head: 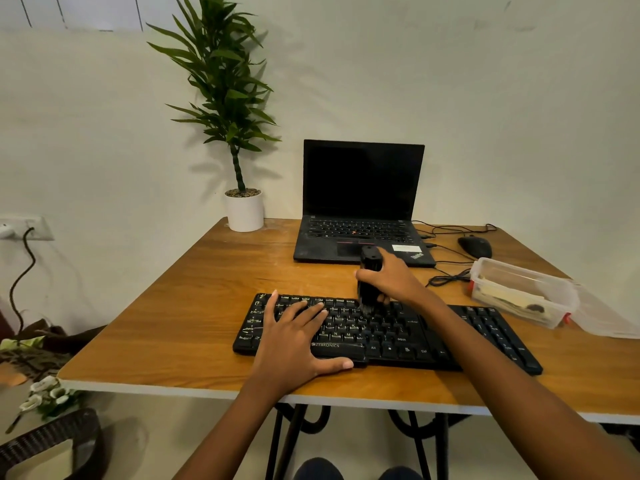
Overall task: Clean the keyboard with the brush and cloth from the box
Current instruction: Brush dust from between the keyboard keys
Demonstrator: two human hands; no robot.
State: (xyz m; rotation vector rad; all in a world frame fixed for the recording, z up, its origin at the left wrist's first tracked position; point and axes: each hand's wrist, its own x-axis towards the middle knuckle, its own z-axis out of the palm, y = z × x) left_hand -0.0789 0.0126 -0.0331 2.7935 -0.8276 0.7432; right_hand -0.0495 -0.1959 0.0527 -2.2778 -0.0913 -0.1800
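The keyboard (391, 336), a black plastic full-size unit with low matte keys and pale legends, lay on the near half of the wooden bench (173, 323), directly in front of the person. Its long axis ran left to right, with the right end slightly nearer than the left. The left hand (294, 337) rested flat on the left section, fingers straight and spread over the keys and thumb extended along the near edge by the space bar; it held nothing and appeared to steady the unit. The right hand (394, 280) gripped the brush (370, 259), a black, block-shaped tool held upright, with fingers curled round its body. The dark bristles pointed down and met the upper key rows just right of the left hand's fingertips. The unbrushed run of keys therefore lay to the right of the brush, along the long axis, and the right hand was the nearer to it. The box (526, 271), of clear rigid plastic with red clips, stood open to the right, apart from the keyboard. A pale folded item inside was probably the cloth (502, 293), though its texture could not be resolved.
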